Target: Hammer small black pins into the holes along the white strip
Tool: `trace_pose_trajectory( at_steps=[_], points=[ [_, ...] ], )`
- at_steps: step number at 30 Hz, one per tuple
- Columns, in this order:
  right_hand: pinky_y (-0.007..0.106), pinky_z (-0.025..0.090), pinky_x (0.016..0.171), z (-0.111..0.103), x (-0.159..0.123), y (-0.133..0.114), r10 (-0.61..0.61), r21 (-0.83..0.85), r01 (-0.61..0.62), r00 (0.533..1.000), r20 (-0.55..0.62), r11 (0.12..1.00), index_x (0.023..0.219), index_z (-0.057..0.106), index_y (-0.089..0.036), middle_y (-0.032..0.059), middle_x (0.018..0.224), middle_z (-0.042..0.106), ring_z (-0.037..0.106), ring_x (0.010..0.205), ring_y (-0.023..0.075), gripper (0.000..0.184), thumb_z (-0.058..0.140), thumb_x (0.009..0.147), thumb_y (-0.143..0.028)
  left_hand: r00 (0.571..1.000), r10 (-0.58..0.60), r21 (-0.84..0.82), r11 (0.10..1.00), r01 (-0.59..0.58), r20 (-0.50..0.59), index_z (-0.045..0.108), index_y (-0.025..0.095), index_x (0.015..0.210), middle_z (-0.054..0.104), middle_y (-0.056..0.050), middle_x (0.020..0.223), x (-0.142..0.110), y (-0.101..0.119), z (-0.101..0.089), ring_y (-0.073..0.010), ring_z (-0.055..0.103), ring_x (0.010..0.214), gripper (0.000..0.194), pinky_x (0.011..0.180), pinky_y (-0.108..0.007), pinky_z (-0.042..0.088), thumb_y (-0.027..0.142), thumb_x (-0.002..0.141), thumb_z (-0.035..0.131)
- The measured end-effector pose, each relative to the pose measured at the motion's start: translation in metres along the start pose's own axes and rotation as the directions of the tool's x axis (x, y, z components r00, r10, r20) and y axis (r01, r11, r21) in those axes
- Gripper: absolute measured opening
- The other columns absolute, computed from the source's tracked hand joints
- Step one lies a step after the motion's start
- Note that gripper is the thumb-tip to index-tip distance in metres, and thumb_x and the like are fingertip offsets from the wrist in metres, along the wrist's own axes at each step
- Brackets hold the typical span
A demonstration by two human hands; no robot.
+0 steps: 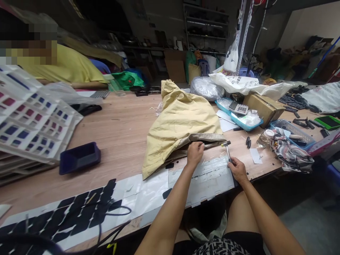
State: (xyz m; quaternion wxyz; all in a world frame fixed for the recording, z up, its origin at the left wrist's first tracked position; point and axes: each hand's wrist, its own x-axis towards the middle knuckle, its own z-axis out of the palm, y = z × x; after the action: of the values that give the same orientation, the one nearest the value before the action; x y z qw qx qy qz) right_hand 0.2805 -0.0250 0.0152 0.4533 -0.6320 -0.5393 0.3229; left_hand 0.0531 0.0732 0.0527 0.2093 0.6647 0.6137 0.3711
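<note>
My right hand is wrapped round the dark handle of a small hammer, its head up by the mouth of a yellow sack. The sack lies on the table with its opening towards me. At that opening is my left hand, fingers curled closed; what they hold is hidden. A pale, thin piece shows just right of its fingertips. Under my forearms lies a clear plate on white sheeting, with small scraps on it.
A dark blue tray sits at the left beside a white patterned bag. Black pieces and cables lie front left. Right are blue baskets, a calculator, a cardboard box, a jar and bunched cloth.
</note>
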Motion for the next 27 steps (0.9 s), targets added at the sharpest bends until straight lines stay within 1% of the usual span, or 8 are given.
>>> trace_pose_trajectory(
  at_steps=[3,6,12,14,17,21,24,27],
  points=[
    [0.028,0.052,0.071,0.001,-0.001,0.001,0.001,0.007,-0.001,1.0,-0.006,1.0,0.107,0.071,-0.017,0.0022,0.079,0.071,0.065,0.075,0.0194,0.035,0.059,0.081,-0.038,0.997,-0.057,0.21,0.977,0.046,0.043,0.072,0.017,0.098,0.069,-0.013,0.104,0.037,-0.01,0.025,-0.0274,0.061,0.104,0.026,0.094,-0.038,0.047,0.029,0.092,0.05],
    [0.028,0.053,0.071,0.003,-0.002,0.003,0.004,0.01,-0.004,1.0,-0.011,1.0,0.109,0.07,-0.018,0.0022,0.08,0.071,0.066,0.075,0.0193,0.036,0.059,0.082,-0.039,0.986,-0.11,0.356,0.933,0.058,0.129,0.072,0.015,0.1,0.066,-0.017,0.109,0.048,-0.016,0.037,-0.0326,0.06,0.107,0.023,0.088,-0.04,0.048,0.026,0.085,0.058],
    [0.027,0.052,0.069,0.004,-0.002,0.004,0.005,0.004,-0.005,1.0,-0.016,1.0,0.109,0.071,-0.017,0.0027,0.08,0.071,0.065,0.074,0.019,0.036,0.059,0.082,-0.038,0.961,-0.229,0.417,0.897,0.145,0.158,0.072,0.013,0.1,0.066,-0.021,0.11,0.047,-0.015,0.034,-0.0364,0.058,0.11,0.029,0.085,-0.042,0.048,0.033,0.083,0.063],
    [0.027,0.052,0.068,0.003,-0.002,0.003,0.002,-0.001,-0.002,1.0,-0.019,1.0,0.108,0.071,-0.016,0.0026,0.08,0.071,0.064,0.073,0.0189,0.036,0.059,0.082,-0.038,0.969,-0.208,0.419,0.898,0.134,0.136,0.071,0.014,0.1,0.065,-0.02,0.111,0.042,-0.013,0.026,-0.0362,0.056,0.112,0.028,0.087,-0.043,0.047,0.036,0.085,0.061],
    [0.027,0.052,0.07,0.003,-0.003,0.002,-0.007,-0.007,0.007,1.0,-0.022,1.0,0.107,0.072,-0.017,0.0028,0.082,0.072,0.065,0.076,0.0192,0.036,0.059,0.082,-0.038,0.991,-0.11,0.376,0.924,0.072,0.079,0.07,0.018,0.099,0.065,-0.015,0.108,0.019,-0.014,0.01,-0.0335,0.055,0.109,0.025,0.089,-0.043,0.045,0.037,0.088,0.059],
    [0.027,0.052,0.071,0.003,-0.003,0.001,-0.012,-0.016,0.011,1.0,-0.024,1.0,0.106,0.072,-0.018,0.0024,0.081,0.072,0.065,0.076,0.0192,0.034,0.059,0.081,-0.037,0.997,0.004,0.19,0.982,-0.019,0.076,0.071,0.023,0.094,0.068,-0.007,0.097,-0.036,-0.026,-0.008,-0.0278,0.055,0.098,0.018,0.087,-0.04,0.044,0.037,0.084,0.065],
    [0.027,0.052,0.071,0.002,-0.002,0.001,-0.01,-0.03,0.009,1.0,-0.021,1.0,0.106,0.072,-0.019,0.0018,0.079,0.071,0.065,0.074,0.019,0.034,0.059,0.082,-0.038,0.991,0.049,0.063,0.996,-0.057,0.122,0.07,0.024,0.09,0.069,-0.004,0.093,-0.076,-0.038,-0.008,-0.0254,0.055,0.094,0.015,0.086,-0.038,0.044,0.036,0.083,0.067],
    [0.027,0.052,0.071,0.002,-0.001,0.003,-0.019,-0.045,0.019,1.0,-0.014,0.999,0.106,0.071,-0.018,0.0022,0.08,0.072,0.066,0.075,0.0191,0.034,0.058,0.082,-0.038,0.988,0.067,0.001,0.998,-0.068,0.138,0.07,0.024,0.094,0.07,-0.004,0.095,-0.096,-0.047,-0.003,-0.0257,0.055,0.096,0.016,0.089,-0.039,0.044,0.033,0.081,0.069]
  ],
)
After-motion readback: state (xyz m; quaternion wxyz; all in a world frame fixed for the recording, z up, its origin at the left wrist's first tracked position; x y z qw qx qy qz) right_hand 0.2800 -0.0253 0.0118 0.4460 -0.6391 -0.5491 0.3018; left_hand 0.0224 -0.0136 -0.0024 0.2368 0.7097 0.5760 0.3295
